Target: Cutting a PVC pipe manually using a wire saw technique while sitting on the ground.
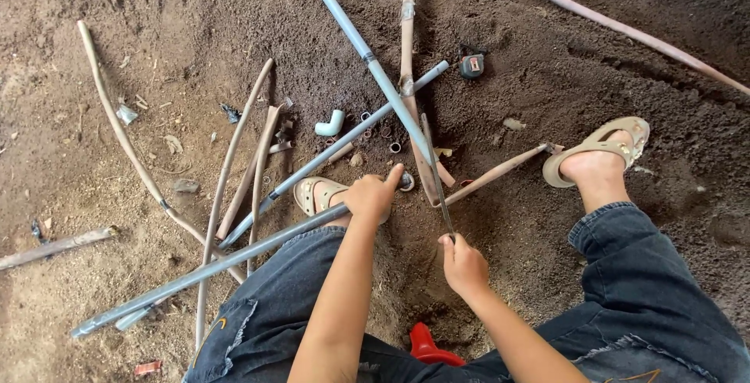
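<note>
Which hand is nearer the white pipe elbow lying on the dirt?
Left. The left hand grips the grey pipe just below and right of the white pipe elbow. The right hand, holding the hacksaw blade, sits lower and farther right.

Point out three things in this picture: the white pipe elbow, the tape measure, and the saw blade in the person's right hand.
white pipe elbow [330,124], head view, on its curved bend.
tape measure [472,66], head view, on the middle of its case.
saw blade [435,166], head view, midway along the thin blade above the right hand [464,264].
</note>
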